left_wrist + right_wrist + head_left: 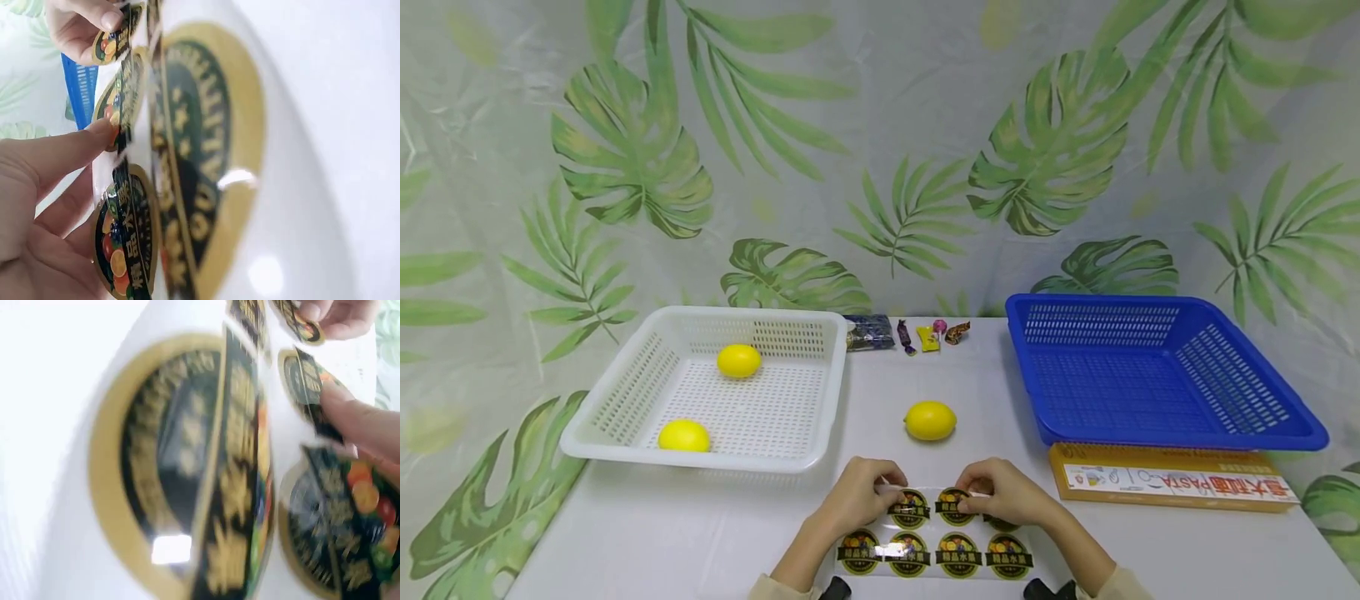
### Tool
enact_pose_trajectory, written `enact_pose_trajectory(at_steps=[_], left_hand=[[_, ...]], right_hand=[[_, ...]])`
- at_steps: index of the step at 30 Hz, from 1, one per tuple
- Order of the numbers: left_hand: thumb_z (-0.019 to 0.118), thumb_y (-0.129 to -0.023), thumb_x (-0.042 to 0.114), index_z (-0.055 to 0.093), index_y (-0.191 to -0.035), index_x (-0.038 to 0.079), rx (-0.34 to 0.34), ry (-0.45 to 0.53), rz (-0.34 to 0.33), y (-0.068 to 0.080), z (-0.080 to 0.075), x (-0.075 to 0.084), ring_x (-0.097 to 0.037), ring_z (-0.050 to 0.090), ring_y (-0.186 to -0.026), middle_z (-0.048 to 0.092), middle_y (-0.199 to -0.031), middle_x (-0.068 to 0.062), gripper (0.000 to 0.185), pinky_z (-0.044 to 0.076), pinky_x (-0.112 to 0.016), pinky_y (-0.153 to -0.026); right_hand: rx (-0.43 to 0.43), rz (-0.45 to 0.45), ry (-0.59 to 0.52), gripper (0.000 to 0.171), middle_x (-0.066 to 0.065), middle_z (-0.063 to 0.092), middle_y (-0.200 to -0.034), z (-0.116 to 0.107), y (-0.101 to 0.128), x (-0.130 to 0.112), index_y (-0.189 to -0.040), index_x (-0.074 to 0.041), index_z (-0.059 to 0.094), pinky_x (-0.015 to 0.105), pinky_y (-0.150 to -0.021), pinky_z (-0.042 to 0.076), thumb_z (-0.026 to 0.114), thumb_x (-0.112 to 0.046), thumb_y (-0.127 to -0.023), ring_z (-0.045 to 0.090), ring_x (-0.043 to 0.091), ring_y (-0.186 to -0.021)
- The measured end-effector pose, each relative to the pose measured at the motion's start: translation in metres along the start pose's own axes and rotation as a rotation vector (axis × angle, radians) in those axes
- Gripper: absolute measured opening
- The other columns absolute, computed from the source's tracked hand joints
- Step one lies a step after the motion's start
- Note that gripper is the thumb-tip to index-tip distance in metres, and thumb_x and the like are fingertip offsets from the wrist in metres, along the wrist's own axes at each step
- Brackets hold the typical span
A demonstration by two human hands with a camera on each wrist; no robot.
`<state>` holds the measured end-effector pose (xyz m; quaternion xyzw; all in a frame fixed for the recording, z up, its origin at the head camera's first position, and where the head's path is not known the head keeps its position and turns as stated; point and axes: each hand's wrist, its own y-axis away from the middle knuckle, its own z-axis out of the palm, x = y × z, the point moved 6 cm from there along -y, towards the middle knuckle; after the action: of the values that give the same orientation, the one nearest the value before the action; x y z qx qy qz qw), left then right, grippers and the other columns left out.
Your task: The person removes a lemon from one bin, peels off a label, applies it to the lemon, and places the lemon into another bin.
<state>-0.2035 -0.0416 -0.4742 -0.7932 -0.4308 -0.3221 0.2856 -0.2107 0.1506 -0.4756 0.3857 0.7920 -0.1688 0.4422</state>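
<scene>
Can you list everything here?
Table: 1, white, beneath
Backdrop: 1, white and green, behind
Basket: 1, white, left
Lemons: 3, yellow, two in it, one on table
Second basket: 1, blue, right
Pasta box: 1, orange, before second basket
Packet: 1, dark, far edge
Sweets: 4, mixed colours, beside packet
Sticker sheet: 1, black and gold, front
Sleeves: 2, cream, bottom
Wrist devices: 2, black, bottom
Left grip: 1, bare, pinching sheet
Right grip: 1, bare, pinching sheet

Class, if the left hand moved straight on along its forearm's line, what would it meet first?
Beyond the sticker sheet, the left hand would probably meet the lone lemon, though depth is unclear.
</scene>
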Motion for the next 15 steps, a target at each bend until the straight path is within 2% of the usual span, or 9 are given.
enact_pose_trajectory(at_steps=[5, 10, 15], left_hand=[[0.07, -0.079, -0.002, 0.07, -0.078, 0.007, 0.016, 0.028, 0.014, -0.002, -0.004, -0.003, 0.001, 0.051, -0.058, 0.067, -0.072, 0.0, 0.01, 0.045, -0.017, -0.056], [0.07, -0.079, -0.001, 0.07, -0.082, 0.005, 0.041, 0.06, 0.013, -0.004, -0.01, -0.006, -0.004, 0.055, -0.063, 0.069, -0.076, -0.005, 0.007, 0.047, -0.019, -0.06], [0.07, -0.08, 0.0, 0.069, -0.087, 0.001, 0.05, 0.091, -0.001, -0.004, -0.016, -0.009, -0.011, 0.059, -0.068, 0.069, -0.08, -0.007, 0.008, 0.049, -0.022, -0.065]], right_hand=[[0.001, 0.025, -0.013, 0.014, 0.0, 0.066, -0.085, -0.005, 0.001, 0.002, -0.092, -0.004, 0.067, 0.023, -0.066, 0.048, 0.071, -0.014, -0.083, 0.056, 0.002, -0.07], [0.034, -0.026, -0.007, 0.02, 0.0, 0.064, -0.079, -0.009, -0.001, -0.001, -0.095, -0.002, 0.067, 0.023, -0.064, 0.049, 0.071, -0.019, -0.084, 0.055, 0.003, -0.067], [0.001, -0.028, 0.04, 0.03, 0.001, 0.065, -0.088, -0.016, 0.001, -0.001, -0.103, -0.005, 0.065, 0.024, -0.07, 0.049, 0.075, -0.02, -0.08, 0.056, 0.004, -0.075]])
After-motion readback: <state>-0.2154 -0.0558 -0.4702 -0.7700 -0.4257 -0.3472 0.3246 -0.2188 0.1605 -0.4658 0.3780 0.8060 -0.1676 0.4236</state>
